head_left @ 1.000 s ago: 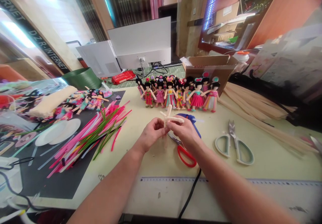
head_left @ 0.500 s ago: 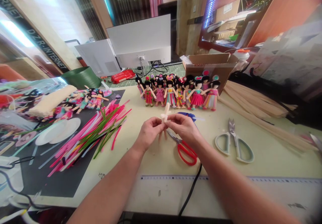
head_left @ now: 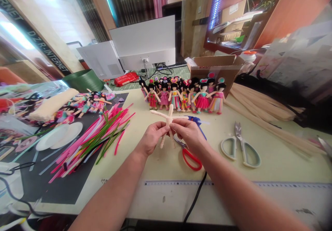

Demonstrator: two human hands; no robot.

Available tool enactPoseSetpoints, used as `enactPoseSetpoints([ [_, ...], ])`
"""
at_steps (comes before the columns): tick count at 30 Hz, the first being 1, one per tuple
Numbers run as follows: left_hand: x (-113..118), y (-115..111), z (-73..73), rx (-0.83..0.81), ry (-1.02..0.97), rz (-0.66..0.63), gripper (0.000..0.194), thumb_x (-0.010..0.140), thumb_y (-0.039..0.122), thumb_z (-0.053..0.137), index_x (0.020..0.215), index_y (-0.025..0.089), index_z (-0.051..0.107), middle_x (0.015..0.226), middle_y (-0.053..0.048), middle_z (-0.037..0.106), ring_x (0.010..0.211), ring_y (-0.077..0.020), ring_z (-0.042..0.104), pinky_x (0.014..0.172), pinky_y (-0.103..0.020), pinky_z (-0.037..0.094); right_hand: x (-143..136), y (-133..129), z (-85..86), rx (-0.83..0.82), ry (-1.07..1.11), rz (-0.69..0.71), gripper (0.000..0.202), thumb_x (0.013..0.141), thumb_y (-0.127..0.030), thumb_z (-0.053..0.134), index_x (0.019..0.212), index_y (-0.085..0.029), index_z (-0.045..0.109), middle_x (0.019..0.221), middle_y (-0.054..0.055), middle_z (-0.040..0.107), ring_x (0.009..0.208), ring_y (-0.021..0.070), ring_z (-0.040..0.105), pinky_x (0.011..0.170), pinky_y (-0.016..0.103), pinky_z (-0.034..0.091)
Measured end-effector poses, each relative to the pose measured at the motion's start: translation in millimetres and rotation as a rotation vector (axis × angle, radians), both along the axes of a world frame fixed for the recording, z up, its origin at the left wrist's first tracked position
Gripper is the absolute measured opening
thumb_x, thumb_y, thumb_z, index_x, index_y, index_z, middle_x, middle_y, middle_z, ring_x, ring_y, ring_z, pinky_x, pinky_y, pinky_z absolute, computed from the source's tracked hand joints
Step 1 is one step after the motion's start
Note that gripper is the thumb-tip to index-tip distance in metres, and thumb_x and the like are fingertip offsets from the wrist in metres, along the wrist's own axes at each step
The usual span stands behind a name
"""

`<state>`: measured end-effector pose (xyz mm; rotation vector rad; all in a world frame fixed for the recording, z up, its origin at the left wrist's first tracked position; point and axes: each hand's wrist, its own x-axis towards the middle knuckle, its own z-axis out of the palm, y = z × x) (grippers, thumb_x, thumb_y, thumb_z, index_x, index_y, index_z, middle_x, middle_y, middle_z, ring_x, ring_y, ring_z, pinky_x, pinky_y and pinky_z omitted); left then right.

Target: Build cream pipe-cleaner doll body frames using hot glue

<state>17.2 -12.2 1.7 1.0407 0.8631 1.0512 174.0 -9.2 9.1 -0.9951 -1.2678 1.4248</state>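
Between my hands is a cream pipe-cleaner doll body [head_left: 169, 119], held upright above the table, with a head loop, two arms spread sideways and two legs hanging down. My left hand [head_left: 155, 136] pinches it at the waist from the left. My right hand [head_left: 187, 131] is closed on it from the right, thumb and fingertips at the torso. Under my right hand lie red-handled scissors [head_left: 192, 159], their blades partly covered. Just behind that hand rests a blue glue gun [head_left: 195, 120], partly hidden.
Several finished dolls [head_left: 176, 98] stand in a group behind my hands. Coloured pipe cleaners [head_left: 90, 137] lie on the left, beside white plates [head_left: 61, 135]. White-handled shears [head_left: 241, 146] and beige pipe cleaners [head_left: 269, 120] are on the right. A ruler strip [head_left: 178, 183] runs along the front; a cardboard box [head_left: 216, 66] stands behind.
The doll body's arms now stretch out to both sides, where before they were bunched or covered by my fingers. Both hands have shifted slightly lower on the body.
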Motion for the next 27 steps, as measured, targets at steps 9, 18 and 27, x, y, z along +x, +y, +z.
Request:
enactPoseSetpoints([
  [9,0.5,-3.1,5.5,-0.030,0.033,-0.076,0.024,0.079,0.035,0.069,0.081,0.012,0.065,0.070,-0.005,0.066,0.064,-0.0119,0.057,0.061,-0.023,0.041,-1.8,-3.9,7.7,0.011,0.080,0.055,0.018,0.077,-0.031,0.065,0.073,-0.014,0.070,0.056,-0.001,0.056,0.050,0.0083,0.037,0.049,0.026,0.025],
  [18,1.9,-1.7,1.7,0.049,0.206,0.060,0.031,0.071,0.038,0.076,0.083,0.014,0.061,0.073,-0.001,0.063,0.064,-0.0089,0.052,0.057,-0.022,0.034,-1.0,-1.1,-0.8,-0.012,-0.009,-0.090,0.015,0.071,-0.030,0.070,0.073,-0.016,0.064,0.059,-0.004,0.053,0.053,0.0086,0.040,0.050,0.026,0.030],
  [27,-0.8,2.2,0.7,-0.061,0.029,-0.012,0.028,0.076,0.038,0.073,0.085,0.012,0.067,0.065,0.001,0.056,0.057,-0.0064,0.044,0.057,-0.021,0.033,4.2,1.8,3.2,0.054,-0.014,-0.038,0.025,0.070,-0.039,0.074,0.072,-0.016,0.066,0.061,-0.003,0.052,0.054,0.0089,0.037,0.051,0.027,0.029],
])
